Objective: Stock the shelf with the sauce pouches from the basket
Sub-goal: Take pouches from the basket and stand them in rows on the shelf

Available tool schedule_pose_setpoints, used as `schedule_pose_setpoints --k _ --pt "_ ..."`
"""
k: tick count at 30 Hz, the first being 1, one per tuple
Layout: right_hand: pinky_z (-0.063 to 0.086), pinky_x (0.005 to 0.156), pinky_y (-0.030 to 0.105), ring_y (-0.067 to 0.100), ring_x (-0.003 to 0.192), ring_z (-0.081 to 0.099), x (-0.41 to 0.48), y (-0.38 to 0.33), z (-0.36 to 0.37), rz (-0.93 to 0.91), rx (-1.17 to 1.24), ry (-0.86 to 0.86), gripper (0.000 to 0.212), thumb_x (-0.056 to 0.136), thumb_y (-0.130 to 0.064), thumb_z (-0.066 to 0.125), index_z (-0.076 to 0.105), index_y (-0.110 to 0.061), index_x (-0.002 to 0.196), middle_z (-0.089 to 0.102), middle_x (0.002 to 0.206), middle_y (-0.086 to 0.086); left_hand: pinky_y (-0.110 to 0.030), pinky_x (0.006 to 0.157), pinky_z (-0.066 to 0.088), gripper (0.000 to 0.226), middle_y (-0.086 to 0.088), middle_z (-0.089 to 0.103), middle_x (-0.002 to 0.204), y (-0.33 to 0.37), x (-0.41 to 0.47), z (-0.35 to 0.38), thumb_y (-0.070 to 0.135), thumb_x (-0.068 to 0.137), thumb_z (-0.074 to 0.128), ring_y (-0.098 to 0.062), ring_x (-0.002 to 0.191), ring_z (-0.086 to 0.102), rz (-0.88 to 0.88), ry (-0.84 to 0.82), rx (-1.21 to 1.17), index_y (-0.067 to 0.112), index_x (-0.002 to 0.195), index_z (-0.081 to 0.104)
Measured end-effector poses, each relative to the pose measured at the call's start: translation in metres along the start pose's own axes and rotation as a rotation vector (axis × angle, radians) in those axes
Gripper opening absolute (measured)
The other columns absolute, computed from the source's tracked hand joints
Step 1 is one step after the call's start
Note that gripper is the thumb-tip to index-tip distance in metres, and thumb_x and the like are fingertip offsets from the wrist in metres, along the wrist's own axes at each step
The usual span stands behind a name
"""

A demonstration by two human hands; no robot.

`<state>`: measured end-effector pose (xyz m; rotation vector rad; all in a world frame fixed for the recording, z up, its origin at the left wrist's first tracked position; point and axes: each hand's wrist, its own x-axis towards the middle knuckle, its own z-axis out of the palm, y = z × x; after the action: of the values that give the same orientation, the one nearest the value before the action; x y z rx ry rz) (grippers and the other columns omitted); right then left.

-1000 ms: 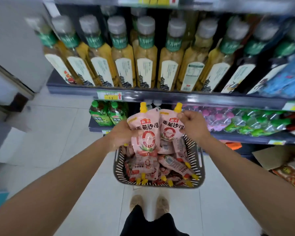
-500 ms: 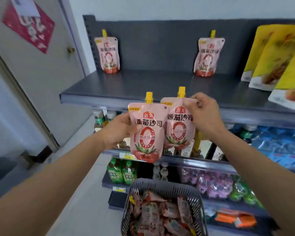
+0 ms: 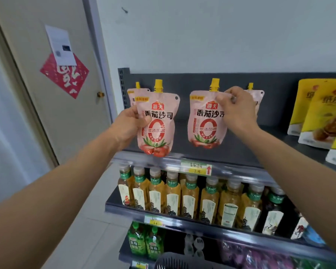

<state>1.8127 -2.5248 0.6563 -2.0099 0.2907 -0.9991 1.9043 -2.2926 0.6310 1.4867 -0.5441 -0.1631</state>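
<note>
My left hand (image 3: 129,123) grips a pink sauce pouch (image 3: 159,121) with a yellow spout by its left edge, held upright over the front of the grey top shelf (image 3: 241,148). My right hand (image 3: 239,111) pinches the top right corner of a second pink pouch (image 3: 204,121), which hangs upright above the same shelf. Behind each held pouch another pouch stands against the back panel: one at the left (image 3: 132,94), one at the right (image 3: 257,96), both mostly hidden. Only the dark rim of the basket (image 3: 175,262) shows at the bottom edge.
Yellow snack bags (image 3: 322,111) fill the right end of the top shelf. Tea bottles (image 3: 190,197) line the shelf below, with green bottles (image 3: 145,243) lower still. A door (image 3: 52,84) with a red decoration and a paper notice is on the left.
Both hands rose and moved apart, carrying the two pouches from in front of the shelf edge up over the top shelf. The view tilted up, so the basket dropped almost out of sight.
</note>
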Motion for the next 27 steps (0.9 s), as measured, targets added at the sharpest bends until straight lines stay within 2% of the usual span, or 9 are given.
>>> schedule_pose_setpoints --k 2,6,9,18,22,24,27 --pt "0.054 0.070 0.037 0.019 0.083 0.064 0.010 0.001 0.011 0.000 -0.014 0.012 0.012 0.094 -0.029 0.051 0.053 -0.018 0.091 0.060 0.082 -0.007 -0.031 0.073 0.053 0.026 0.006 0.075 0.080 -0.003 0.020 -0.012 -0.005 0.089 0.050 -0.016 0.085 0.067 0.012 0.035 -0.005 0.017 0.091 0.064" --pt "0.057 0.071 0.042 0.019 0.082 0.066 0.033 0.006 0.040 0.025 -0.040 0.008 0.012 0.094 -0.030 0.052 0.054 -0.019 0.089 0.063 0.080 -0.006 -0.031 0.073 0.052 0.028 0.009 0.075 0.075 -0.015 0.059 -0.040 -0.006 0.089 0.048 -0.016 0.085 0.067 0.003 0.031 0.001 0.018 0.088 0.063" --pt "0.057 0.075 0.049 0.021 0.083 0.067 0.050 0.007 0.068 0.031 -0.080 -0.004 0.013 0.093 -0.032 0.051 0.055 -0.021 0.088 0.067 0.087 -0.001 -0.034 0.077 0.052 0.027 0.006 0.075 0.083 -0.029 0.088 -0.069 -0.005 0.090 0.049 -0.019 0.089 0.067 -0.009 0.014 0.020 0.017 0.091 0.064" --pt "0.057 0.073 0.049 0.022 0.080 0.067 0.091 0.007 0.168 0.064 -0.090 -0.051 0.016 0.094 -0.029 0.051 0.058 -0.017 0.086 0.068 0.085 0.001 -0.035 0.076 0.053 0.027 -0.002 0.071 0.098 -0.072 0.160 -0.142 -0.005 0.091 0.046 -0.021 0.096 0.066 -0.121 0.038 -0.057 0.015 0.100 0.063" --pt "0.056 0.074 0.050 0.024 0.082 0.067 0.104 0.012 0.201 0.082 -0.063 -0.063 0.017 0.094 -0.030 0.050 0.057 -0.017 0.085 0.068 0.085 0.002 -0.038 0.085 0.052 0.030 -0.005 0.069 0.105 -0.087 0.180 -0.158 -0.006 0.091 0.045 -0.023 0.101 0.064 -0.137 0.005 -0.087 0.014 0.107 0.060" --pt "0.056 0.074 0.050 0.025 0.083 0.067 0.109 0.016 0.212 0.093 -0.055 -0.076 0.017 0.094 -0.029 0.050 0.057 -0.016 0.084 0.069 0.085 0.004 -0.038 0.087 0.050 0.032 -0.004 0.070 0.104 -0.092 0.188 -0.162 -0.007 0.091 0.044 -0.023 0.102 0.064 -0.139 -0.017 -0.118 0.015 0.106 0.061" --pt "0.056 0.071 0.046 0.026 0.083 0.066 0.116 0.026 0.221 0.116 -0.035 -0.071 0.015 0.094 -0.026 0.050 0.055 -0.015 0.085 0.068 0.088 0.008 -0.032 0.081 0.052 0.031 0.001 0.073 0.096 -0.092 0.194 -0.162 -0.006 0.092 0.044 -0.018 0.096 0.066 -0.142 -0.058 -0.121 0.017 0.103 0.062"
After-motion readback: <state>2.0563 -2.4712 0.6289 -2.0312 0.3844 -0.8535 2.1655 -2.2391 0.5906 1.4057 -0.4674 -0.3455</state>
